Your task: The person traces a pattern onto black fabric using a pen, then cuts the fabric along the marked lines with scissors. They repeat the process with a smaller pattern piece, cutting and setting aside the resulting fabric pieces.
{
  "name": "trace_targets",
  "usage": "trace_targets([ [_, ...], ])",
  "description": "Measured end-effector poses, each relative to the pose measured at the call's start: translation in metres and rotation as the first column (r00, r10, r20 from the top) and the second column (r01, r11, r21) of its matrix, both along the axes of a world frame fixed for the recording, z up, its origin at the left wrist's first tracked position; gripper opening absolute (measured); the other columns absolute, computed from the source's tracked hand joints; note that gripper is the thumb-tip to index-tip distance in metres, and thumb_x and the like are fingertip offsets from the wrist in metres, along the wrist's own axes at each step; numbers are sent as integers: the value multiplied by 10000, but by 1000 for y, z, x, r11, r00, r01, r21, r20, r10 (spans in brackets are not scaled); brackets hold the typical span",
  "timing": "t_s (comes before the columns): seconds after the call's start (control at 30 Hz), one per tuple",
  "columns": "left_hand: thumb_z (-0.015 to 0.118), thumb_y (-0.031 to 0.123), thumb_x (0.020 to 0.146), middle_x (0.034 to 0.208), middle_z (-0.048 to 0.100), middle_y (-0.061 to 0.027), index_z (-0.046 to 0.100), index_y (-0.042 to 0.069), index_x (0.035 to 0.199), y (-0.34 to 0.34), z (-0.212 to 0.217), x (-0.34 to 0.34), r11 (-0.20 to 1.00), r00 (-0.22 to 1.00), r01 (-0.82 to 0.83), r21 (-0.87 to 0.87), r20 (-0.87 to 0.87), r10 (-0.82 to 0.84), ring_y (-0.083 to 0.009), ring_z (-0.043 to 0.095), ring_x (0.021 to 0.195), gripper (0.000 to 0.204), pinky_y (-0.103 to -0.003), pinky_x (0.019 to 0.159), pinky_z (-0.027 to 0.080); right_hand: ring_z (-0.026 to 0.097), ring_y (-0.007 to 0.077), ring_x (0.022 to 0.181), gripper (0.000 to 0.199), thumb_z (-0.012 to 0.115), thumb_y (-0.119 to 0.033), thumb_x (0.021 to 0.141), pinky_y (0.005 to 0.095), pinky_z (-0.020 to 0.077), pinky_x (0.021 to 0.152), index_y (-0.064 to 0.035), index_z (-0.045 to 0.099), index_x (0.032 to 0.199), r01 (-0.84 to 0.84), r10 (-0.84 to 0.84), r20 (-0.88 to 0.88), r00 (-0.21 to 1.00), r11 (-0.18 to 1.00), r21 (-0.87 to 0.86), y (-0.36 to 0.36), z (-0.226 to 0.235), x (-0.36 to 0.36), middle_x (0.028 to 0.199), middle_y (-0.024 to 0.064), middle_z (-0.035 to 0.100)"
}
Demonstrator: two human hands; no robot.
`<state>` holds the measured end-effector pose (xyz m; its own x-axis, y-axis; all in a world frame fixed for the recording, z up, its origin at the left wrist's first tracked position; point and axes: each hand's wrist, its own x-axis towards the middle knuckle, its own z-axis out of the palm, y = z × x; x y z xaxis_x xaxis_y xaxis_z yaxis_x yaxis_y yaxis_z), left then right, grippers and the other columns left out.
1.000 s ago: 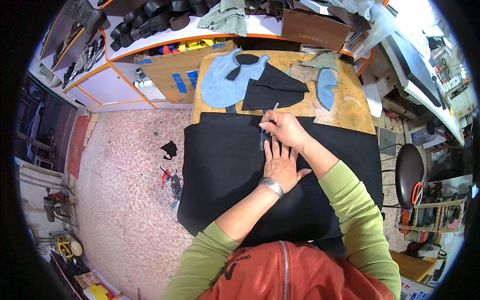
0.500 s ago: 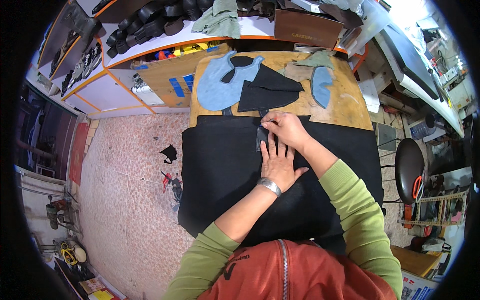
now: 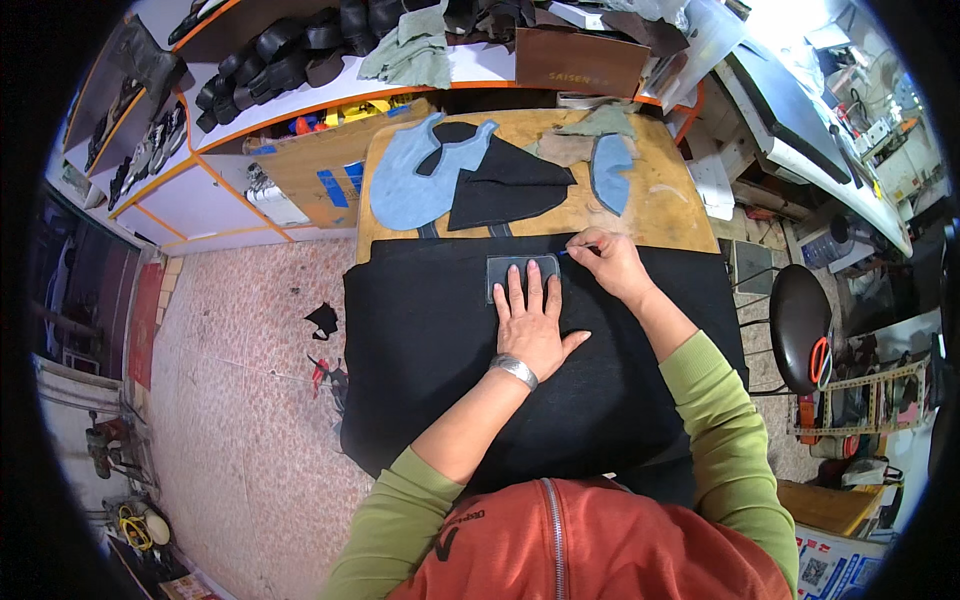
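Note:
My left hand (image 3: 532, 335), a silver bracelet at its wrist, lies flat with its fingers spread over a small dark rectangular template (image 3: 497, 268). The template rests on a large sheet of black cloth (image 3: 420, 350) near its far edge. Just right of the template's far right corner, my right hand (image 3: 612, 265) pinches a thin pen (image 3: 564, 252), its tip close to that corner. Most of the pen is hidden by the fingers.
Beyond the cloth, blue cut pieces (image 3: 405, 185) and black cut pieces (image 3: 515, 190) lie on the wooden table (image 3: 670, 220). A brown box (image 3: 575, 65) stands on the shelf behind. At the right is a dark stool (image 3: 800, 310) with red-handled scissors (image 3: 820, 362) on it.
My right hand has moved right with the pen, from the template's far left part to beyond its far right corner. My left hand still presses on the template, which now shows more.

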<state>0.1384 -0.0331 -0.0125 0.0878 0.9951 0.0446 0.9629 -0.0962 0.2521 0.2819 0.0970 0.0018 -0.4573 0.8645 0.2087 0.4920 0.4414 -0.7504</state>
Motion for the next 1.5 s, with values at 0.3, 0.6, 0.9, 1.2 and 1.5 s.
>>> trace_targets([
  [0.3, 545, 288, 929, 1460, 473, -49, 551, 103, 1341, 18, 8, -19, 993, 1000, -13, 116, 0, 13, -296, 474, 1223, 452, -475, 974, 376, 675, 317, 879, 158, 662, -175, 867, 364, 517, 772, -29, 693, 918, 89, -92, -25, 995, 992, -84, -8, -3, -8, 908, 141, 706],
  [0.6, 525, 144, 888, 1403, 509, -32, 566, 202, 1352, 27, 16, -20, 998, 994, 0, 68, -114, 8, -255, 504, 1131, 469, -442, 935, 400, 635, 140, 678, 142, 653, -121, 896, 275, 504, 663, 10, 657, 949, 64, -63, -13, 998, 995, 75, -11, -12, -8, 768, 69, 677],
  [0.9, 537, 187, 924, 1414, 500, -18, 566, 222, 1354, 32, 16, -24, 999, 986, 19, 46, -165, -11, -251, 486, 1170, 432, -471, 1000, 346, 663, 362, 801, 137, 614, -160, 836, 408, 515, 730, -30, 651, 861, 103, -106, -29, 994, 990, -99, -25, -10, -5, 818, 163, 682],
  [1.2, 639, 172, 860, 1194, 659, -53, 677, 135, 1178, 41, 11, -53, 983, 981, 18, 180, 188, -52, -272, 609, 1066, 322, -409, 947, 448, 571, 83, 642, 107, 533, -60, 891, 225, 466, 586, -28, 609, 823, -19, -193, -428, 883, 896, -444, -58, 9, -1, 734, 15, 596],
  [1.5, 340, 636, 985, 1174, 665, -131, 570, 22, 1290, 83, 36, -97, 769, 407, 340, -542, 822, 399, -201, 616, 1059, 724, -341, 884, 473, 632, 109, 766, 31, 636, -27, 900, 257, 519, 710, 0, 652, 898, -282, 20, -511, 859, 852, -440, -75, -16, -56, 823, 50, 667],
])
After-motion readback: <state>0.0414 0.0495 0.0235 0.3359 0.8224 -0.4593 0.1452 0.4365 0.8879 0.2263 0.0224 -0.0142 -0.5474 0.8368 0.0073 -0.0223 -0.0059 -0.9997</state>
